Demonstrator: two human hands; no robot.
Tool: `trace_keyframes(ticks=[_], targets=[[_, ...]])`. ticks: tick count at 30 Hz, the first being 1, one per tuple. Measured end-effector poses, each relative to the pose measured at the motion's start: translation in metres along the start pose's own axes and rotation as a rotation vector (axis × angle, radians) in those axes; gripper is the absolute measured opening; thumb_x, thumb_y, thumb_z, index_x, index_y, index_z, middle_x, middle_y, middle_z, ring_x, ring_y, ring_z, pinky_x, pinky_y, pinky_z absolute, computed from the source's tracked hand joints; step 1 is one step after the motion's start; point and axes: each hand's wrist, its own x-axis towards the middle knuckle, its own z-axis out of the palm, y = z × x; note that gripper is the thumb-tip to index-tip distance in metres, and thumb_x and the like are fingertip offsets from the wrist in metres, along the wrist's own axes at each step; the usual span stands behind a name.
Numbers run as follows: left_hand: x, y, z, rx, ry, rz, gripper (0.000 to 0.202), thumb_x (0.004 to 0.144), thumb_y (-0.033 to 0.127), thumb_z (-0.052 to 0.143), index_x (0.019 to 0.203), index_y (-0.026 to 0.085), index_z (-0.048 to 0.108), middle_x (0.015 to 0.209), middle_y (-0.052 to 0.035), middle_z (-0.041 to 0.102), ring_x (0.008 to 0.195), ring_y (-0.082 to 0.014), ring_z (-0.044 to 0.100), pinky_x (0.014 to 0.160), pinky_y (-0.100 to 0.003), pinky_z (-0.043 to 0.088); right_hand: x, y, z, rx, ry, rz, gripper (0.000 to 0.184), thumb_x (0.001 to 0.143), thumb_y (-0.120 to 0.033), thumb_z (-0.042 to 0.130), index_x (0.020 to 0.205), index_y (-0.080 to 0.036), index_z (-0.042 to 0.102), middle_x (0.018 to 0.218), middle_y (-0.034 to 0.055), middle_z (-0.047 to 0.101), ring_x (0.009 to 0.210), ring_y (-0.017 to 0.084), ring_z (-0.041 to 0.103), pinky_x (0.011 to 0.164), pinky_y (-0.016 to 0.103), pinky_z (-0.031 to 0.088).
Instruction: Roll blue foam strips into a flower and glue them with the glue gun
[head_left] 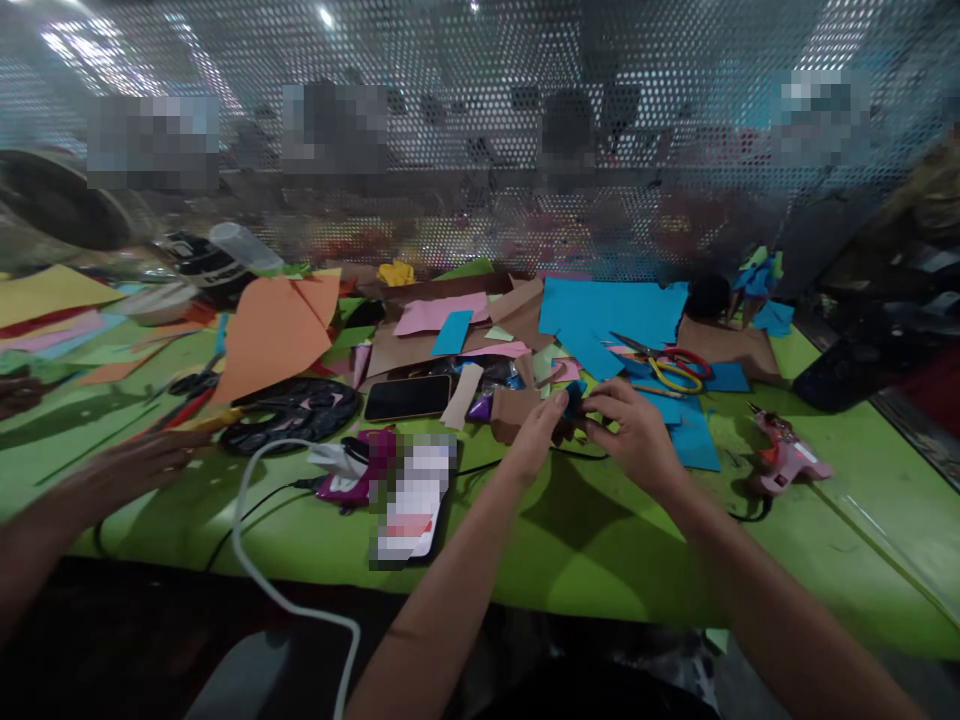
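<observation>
My left hand (534, 432) is closed on a small dark blue piece of paper (574, 398), pinched between thumb and fingers over the green table. From the other side my right hand (636, 428) has its fingers closed at the same piece, partly hiding it. Something brown shows just below the fingertips, too unclear to name. Close behind the right hand lie scissors (679, 372) with red and yellow handles on blue paper sheets (607, 310). A brown paper piece (510, 412) sits beside my left hand.
A pink glue gun (793, 458) rests at the right. Left of my hands are a black phone (409, 397), a lit phone (415, 500), a purple tissue pack (360, 470) and a white cable (244, 520). Another person's hand (150, 462) reaches in at the left, near orange paper (277, 325).
</observation>
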Motion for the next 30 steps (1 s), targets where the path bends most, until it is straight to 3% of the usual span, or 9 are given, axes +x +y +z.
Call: trace_keyframes(ticks=[21,27,30], targets=[[-0.005,0.012,0.003,-0.005,-0.036,-0.006,0.051,0.074,0.068,0.062,0.073,0.017,0.055,0.059,0.0021,0.051,0.055,-0.0108,0.046,0.052,-0.025,0.03,0.004,0.001,-0.005,0.062,-0.056,0.0,0.007,0.082,-0.014,0.065,0.081,-0.021,0.066,0.088,0.0046,0.064,0.082,0.02,0.063,0.071,0.03,0.047],[-0.007,0.013,0.003,0.015,0.054,-0.021,0.044,0.075,0.06,0.065,0.082,0.017,0.063,0.064,-0.0005,0.058,0.061,-0.0139,0.052,0.054,-0.026,0.035,0.004,0.0,-0.005,0.055,-0.072,-0.015,0.005,0.083,-0.017,0.068,0.078,-0.02,0.067,0.083,0.0042,0.064,0.079,0.019,0.062,0.069,0.03,0.046],[-0.006,0.011,0.003,0.001,0.039,-0.006,0.044,0.076,0.06,0.064,0.08,0.016,0.061,0.06,0.0003,0.056,0.058,-0.0126,0.05,0.052,-0.025,0.032,0.004,0.0,-0.006,0.085,-0.062,-0.023,0.005,0.083,-0.016,0.067,0.081,-0.02,0.07,0.085,0.0043,0.065,0.08,0.019,0.063,0.07,0.029,0.047]])
